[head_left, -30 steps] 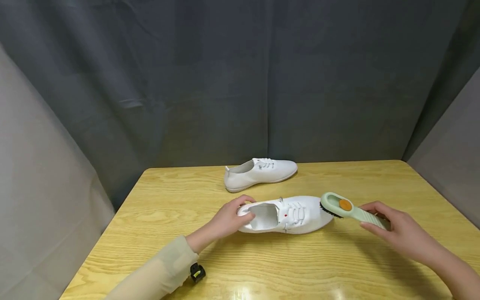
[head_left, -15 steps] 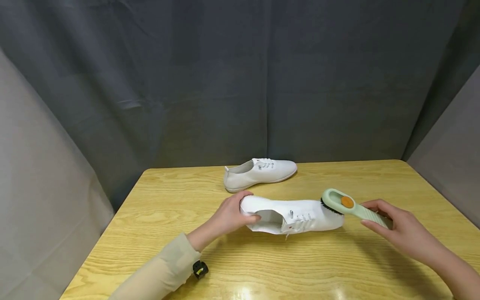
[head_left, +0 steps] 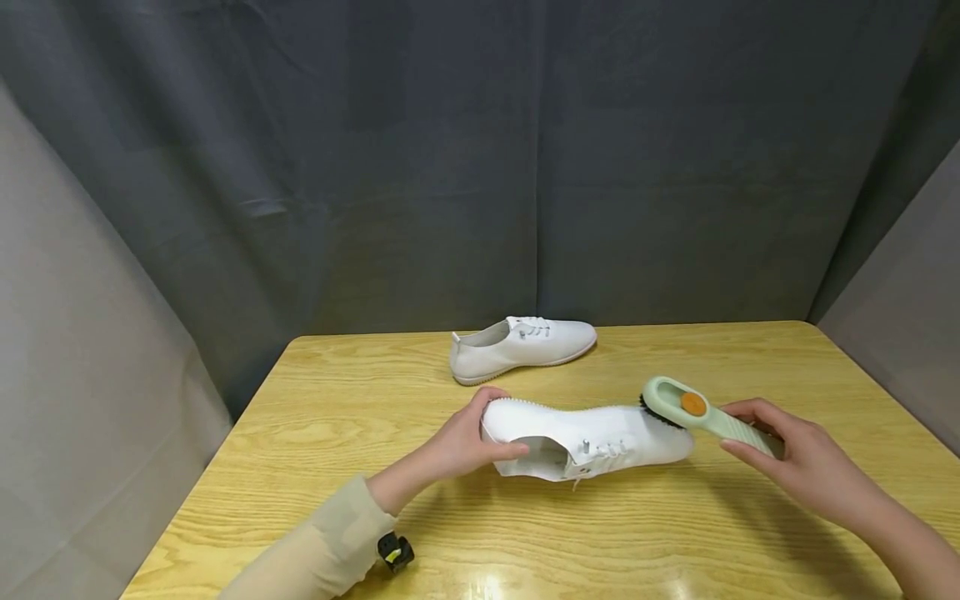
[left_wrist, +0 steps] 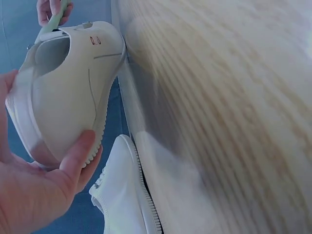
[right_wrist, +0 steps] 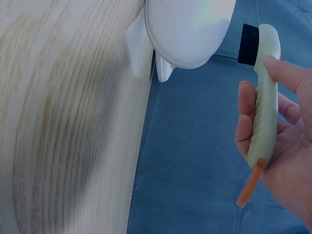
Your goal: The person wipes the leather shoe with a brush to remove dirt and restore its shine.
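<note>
My left hand point(head_left: 461, 446) grips a white lace-up shoe point(head_left: 637, 437) by its heel, thumb at the opening and fingers behind. The shoe is tilted on its side, its opening facing me and toe to the right. My right hand point(head_left: 806, 467) holds a light green shoe brush point(head_left: 738, 429) with an orange button by its handle. Its black bristles point(right_wrist: 249, 45) face the toe. From the head they overlap the toe; in the right wrist view a gap shows between them. The left wrist view shows the fingers on the held shoe's heel point(left_wrist: 58, 112).
A second white shoe point(head_left: 525, 350) stands upright at the back of the wooden table point(head_left: 337, 400), toe to the right. Dark grey curtain point(head_left: 420, 167) hangs behind the table. A small black device point(head_left: 395, 552) sits at my left sleeve.
My left hand has rolled the shoe from upright onto its side, its opening turning toward me, and its toe has shifted slightly right. The brush has risen slightly, still near the toe.
</note>
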`<control>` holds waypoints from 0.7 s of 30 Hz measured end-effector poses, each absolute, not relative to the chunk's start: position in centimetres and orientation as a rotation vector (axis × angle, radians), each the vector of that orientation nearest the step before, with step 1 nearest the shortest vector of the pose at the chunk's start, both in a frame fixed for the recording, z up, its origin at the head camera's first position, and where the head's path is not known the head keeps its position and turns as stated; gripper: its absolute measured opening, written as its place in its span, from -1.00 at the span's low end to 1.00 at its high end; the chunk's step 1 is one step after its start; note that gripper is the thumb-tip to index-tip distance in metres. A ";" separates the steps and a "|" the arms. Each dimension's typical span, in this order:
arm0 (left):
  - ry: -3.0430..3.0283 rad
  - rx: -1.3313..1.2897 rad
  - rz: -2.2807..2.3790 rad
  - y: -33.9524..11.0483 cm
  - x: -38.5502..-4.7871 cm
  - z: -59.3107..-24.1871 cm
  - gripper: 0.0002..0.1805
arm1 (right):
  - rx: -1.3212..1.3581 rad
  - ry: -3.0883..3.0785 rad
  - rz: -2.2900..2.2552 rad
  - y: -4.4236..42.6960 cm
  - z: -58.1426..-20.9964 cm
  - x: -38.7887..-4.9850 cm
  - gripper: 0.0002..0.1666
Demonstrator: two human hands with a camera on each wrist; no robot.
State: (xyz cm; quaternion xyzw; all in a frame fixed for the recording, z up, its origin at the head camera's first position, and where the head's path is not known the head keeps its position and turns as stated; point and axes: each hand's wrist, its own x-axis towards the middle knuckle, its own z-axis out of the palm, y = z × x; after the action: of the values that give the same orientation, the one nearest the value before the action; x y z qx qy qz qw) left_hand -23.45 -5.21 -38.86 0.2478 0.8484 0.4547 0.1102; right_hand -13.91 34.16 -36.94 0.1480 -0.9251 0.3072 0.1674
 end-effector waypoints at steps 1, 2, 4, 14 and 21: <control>2.486 0.727 1.333 -5.3 -23.5 -38.8 -0.24 | 0.419 -2.634 0.872 34.2 -36.9 -13.9 -0.59; 2.484 0.723 1.327 -5.3 -23.4 -38.8 -0.22 | 0.419 -2.636 0.874 34.1 -36.9 -13.9 -0.59; 2.481 0.724 1.310 -5.6 -23.5 -38.8 -0.18 | 0.423 -2.637 0.875 34.1 -36.9 -13.9 -0.59; 2.510 0.949 1.092 -7.1 -23.5 -38.9 -0.14 | 0.427 -2.645 0.869 33.9 -36.8 -13.7 -0.58; 2.413 1.052 1.114 -7.5 -23.5 -39.4 -0.10 | 0.443 -2.639 0.868 33.7 -36.8 -13.8 -0.59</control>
State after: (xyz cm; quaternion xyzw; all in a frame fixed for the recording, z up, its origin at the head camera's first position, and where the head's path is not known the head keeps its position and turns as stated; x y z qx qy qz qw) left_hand -23.47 -7.49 -39.39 0.3644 0.8357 0.3858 0.1410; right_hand -13.78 33.74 -36.76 0.1555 -0.9255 0.3043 0.1636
